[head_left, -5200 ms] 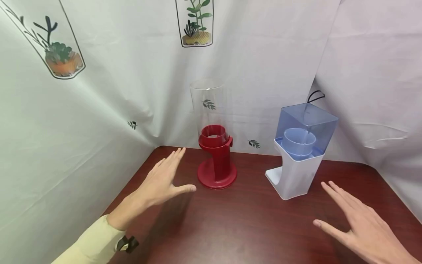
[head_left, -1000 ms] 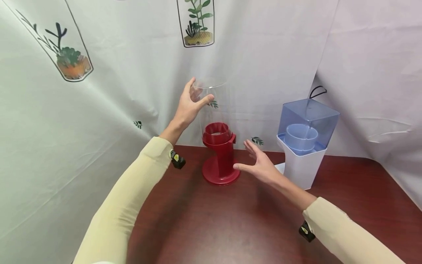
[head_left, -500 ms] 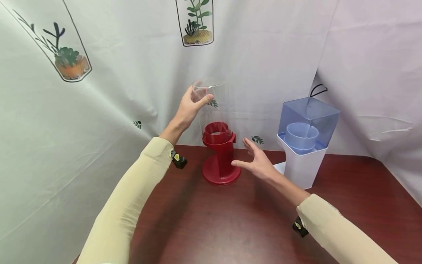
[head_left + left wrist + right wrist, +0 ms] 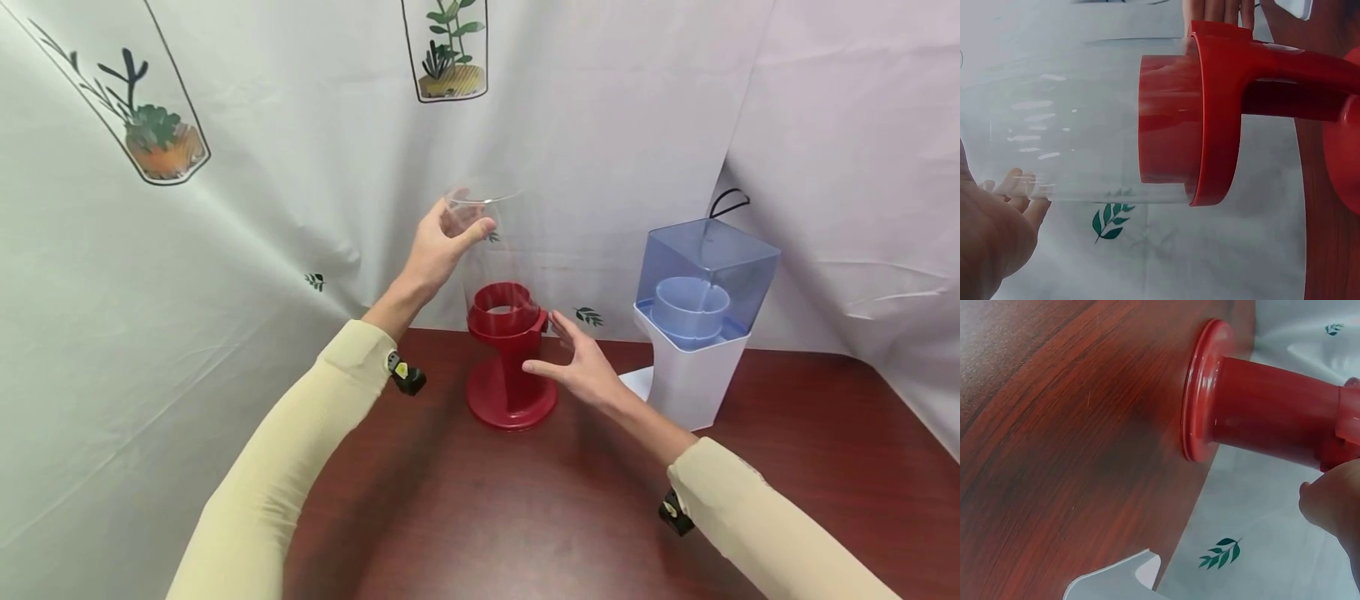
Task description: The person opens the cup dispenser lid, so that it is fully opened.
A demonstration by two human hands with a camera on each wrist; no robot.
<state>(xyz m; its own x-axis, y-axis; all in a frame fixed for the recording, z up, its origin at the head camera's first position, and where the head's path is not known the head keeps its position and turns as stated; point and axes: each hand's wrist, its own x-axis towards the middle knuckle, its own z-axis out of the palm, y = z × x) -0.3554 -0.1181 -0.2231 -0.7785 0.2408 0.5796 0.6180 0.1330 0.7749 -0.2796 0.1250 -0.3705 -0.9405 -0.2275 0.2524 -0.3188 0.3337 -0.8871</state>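
Note:
A cereal dispenser stands upright on the table, with a clear cylinder (image 4: pixel 510 258) on top of a red stand (image 4: pixel 513 358). Near the cylinder's upper rim, my left hand (image 4: pixel 433 254) grips its left side, thumb in front and fingers curled behind. The left wrist view also shows those fingers (image 4: pixel 1022 194) against the clear wall. Beside the red collar is my right hand (image 4: pixel 588 371), thumb and fingers spread apart. Its fingertips are close to the lug on the collar's right side; whether they touch it I cannot tell.
To the right stands a second dispenser (image 4: pixel 693 379), white below with a translucent blue top and a black loop behind it. A white cloth (image 4: pixel 600 150) with plant prints hangs behind the dark red wooden table (image 4: pixel 480 508).
Both hands came in from the sides to the red dispenser. My left hand closed round the cylinder's upper part. Lately the dispenser has shifted slightly right and nearer.

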